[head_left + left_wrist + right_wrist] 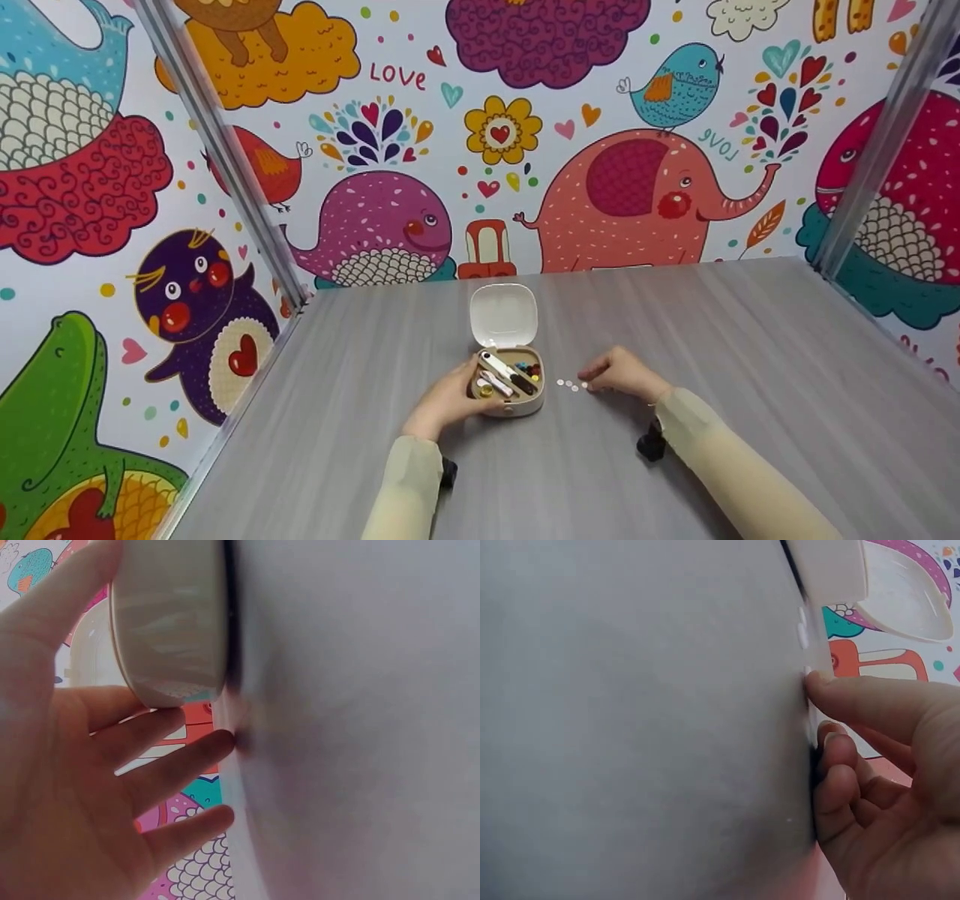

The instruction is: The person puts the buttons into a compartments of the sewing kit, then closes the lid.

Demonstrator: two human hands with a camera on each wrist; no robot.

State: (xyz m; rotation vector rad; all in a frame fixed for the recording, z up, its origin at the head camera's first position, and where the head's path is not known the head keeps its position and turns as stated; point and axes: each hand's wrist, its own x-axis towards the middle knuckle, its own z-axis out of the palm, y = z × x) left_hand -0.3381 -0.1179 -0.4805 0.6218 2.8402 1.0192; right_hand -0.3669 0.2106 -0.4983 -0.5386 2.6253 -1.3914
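Note:
A small cream storage box (531, 406) stands on the table with its white lid (504, 315) raised. Slim white and black tools (496, 365) lie across its compartments, beside small colourful pieces (529, 369). My left hand (448, 401) holds the box from the left, thumb at the front and fingers around the side and back; in the left wrist view the other fingers spread below the box. Several small white discs (568, 384) lie right of the box. At the rightmost disc, my right hand (626, 373) touches down with its thumb tip, fingers loosely bent, a gap between thumb and forefinger.
The grey table (720, 330) meets a wall (495, 60) printed with cartoon animals at the back. Metal posts (225, 150) stand at the left and right corners. A black wrist device (651, 442) sits under the right sleeve.

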